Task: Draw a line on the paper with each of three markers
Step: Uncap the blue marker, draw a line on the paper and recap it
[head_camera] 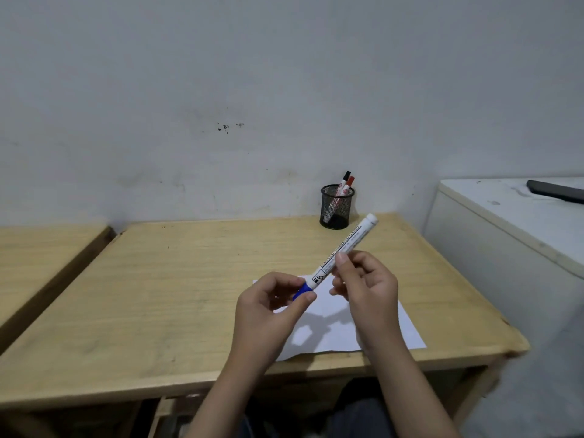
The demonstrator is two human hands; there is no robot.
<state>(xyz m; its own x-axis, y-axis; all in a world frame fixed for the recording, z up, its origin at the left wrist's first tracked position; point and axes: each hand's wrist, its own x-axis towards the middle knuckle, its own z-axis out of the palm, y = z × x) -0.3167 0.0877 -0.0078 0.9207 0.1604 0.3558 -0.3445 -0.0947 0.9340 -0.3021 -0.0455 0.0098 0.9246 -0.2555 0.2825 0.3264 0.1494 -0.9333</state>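
Here we hold a blue marker (pixel 343 252) in the air above the sheet of paper (pixel 335 324), slanting from lower left up to upper right. Our right hand (pixel 368 289) pinches the white barrel between thumb and fingers, a little below its middle, with the printed label facing up. Our left hand (pixel 268 306) grips the blue cap (pixel 302 290) at the lower end, thumb and forefinger closed on it; the cap sits against the barrel, and we cannot tell whether it is loosened at all. The marker's tip is hidden under that cap.

The paper lies flat on the wooden table (pixel 158 295), toward the near right part of the top, and both hands cast shadows across it. We see no drawn line on the part that shows, though our hands cover some of it.

At the far right corner of the table stands a black mesh pen cup (pixel 336 207), upright, close to the wall. Two more markers lean in it, a black-capped marker (pixel 345 178) and a red-capped marker (pixel 349 182), side by side and tilted right. To the right of the table is a white cabinet (pixel 505 235) with a dark phone (pixel 556 191) lying on its top.
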